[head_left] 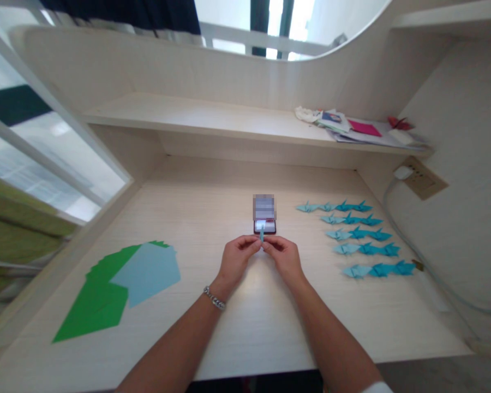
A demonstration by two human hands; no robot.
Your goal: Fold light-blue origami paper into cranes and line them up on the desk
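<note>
My left hand (238, 255) and my right hand (284, 255) meet above the middle of the pale wooden desk (249, 322). Both pinch a small folded piece of light blue paper (262, 235) whose tip sticks up between the fingertips. A silver bracelet (215, 299) circles my left wrist. Just behind the hands a phone (264, 222) lies on the desk with its screen lit. To the right, several folded blue paper cranes (358, 236) lie in rows.
A loose stack of green and light blue paper sheets (118, 284) lies at the left. The shelf above (196, 117) carries papers and a pink sheet (364, 129) at its right end. A wall socket (423, 177) with a grey cable sits on the right wall.
</note>
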